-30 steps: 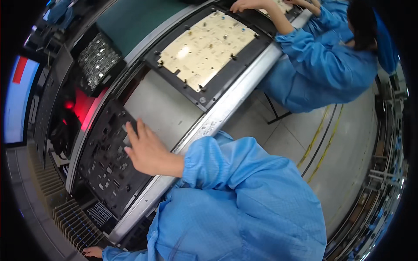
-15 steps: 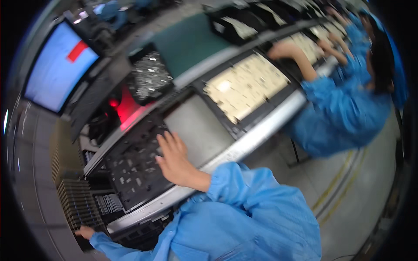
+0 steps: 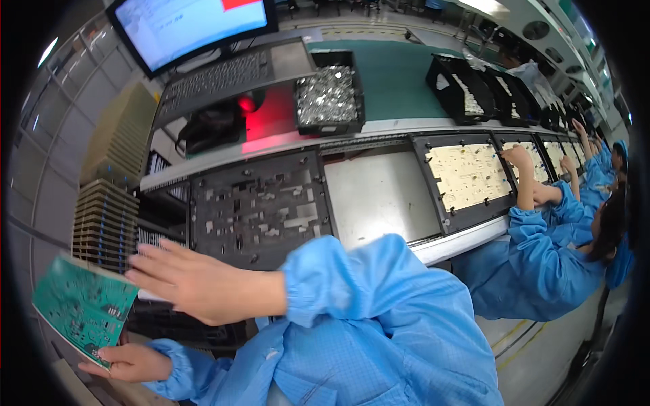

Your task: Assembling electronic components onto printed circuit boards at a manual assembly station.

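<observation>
At the lower left my left hand (image 3: 132, 362) grips a green circuit board (image 3: 82, 308) by its bottom edge. The board is tilted and held up in front of the slotted rack. My right hand (image 3: 196, 281) reaches left across my body, slightly blurred, its fingers stretched out and apart. Its fingertips are beside the board's upper right corner; whether they touch it I cannot tell. Behind that hand lies a black carrier tray (image 3: 257, 206) with many cutouts, set on the line with no board in it.
A slotted rack (image 3: 105, 220) holds stacked boards at the left. Beyond the line stand a monitor (image 3: 196, 30), a keyboard (image 3: 217, 78), a red-lit scanner (image 3: 213, 125) and a black bin (image 3: 330, 98) of shiny metal parts. Rightward, co-workers (image 3: 542, 264) work over framed boards (image 3: 468, 174).
My left hand has come up from the rack with a green board. My right hand has left the black tray and moved left towards the board. The view has turned.
</observation>
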`<move>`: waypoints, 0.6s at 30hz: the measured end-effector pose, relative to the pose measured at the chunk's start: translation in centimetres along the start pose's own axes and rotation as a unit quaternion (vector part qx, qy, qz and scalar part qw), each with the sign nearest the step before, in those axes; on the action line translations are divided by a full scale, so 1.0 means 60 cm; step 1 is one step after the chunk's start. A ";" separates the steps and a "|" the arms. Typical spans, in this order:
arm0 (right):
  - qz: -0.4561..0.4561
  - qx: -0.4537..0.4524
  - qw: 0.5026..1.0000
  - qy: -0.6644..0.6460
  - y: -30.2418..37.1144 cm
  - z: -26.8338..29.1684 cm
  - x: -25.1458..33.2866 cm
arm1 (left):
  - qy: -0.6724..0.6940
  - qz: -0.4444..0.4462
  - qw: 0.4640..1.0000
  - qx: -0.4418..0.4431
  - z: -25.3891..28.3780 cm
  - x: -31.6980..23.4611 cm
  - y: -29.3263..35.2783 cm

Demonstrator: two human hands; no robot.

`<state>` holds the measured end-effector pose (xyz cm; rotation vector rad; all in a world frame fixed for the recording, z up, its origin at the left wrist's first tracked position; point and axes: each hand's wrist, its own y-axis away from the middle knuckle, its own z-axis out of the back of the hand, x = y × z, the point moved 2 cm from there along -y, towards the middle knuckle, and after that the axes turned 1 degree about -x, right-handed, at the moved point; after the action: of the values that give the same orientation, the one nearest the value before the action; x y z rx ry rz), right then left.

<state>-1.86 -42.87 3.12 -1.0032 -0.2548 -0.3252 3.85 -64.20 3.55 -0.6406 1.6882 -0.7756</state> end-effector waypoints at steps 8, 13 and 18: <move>0.030 -0.143 0.988 -0.056 -0.020 -0.021 -0.053 | 0.202 -0.120 0.907 0.349 -0.036 -0.145 0.075; -0.374 -0.163 0.844 -0.347 0.122 0.124 -0.142 | 0.029 -0.184 0.894 0.407 -0.217 0.007 0.014; -0.456 -0.220 0.778 -0.373 0.234 0.158 -0.204 | 0.305 0.275 0.640 0.649 -0.341 0.084 0.105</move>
<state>-8.36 -25.97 -7.26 -1.3929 -1.4796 -0.8897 -17.39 -60.49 -0.95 1.2203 1.2345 -1.5258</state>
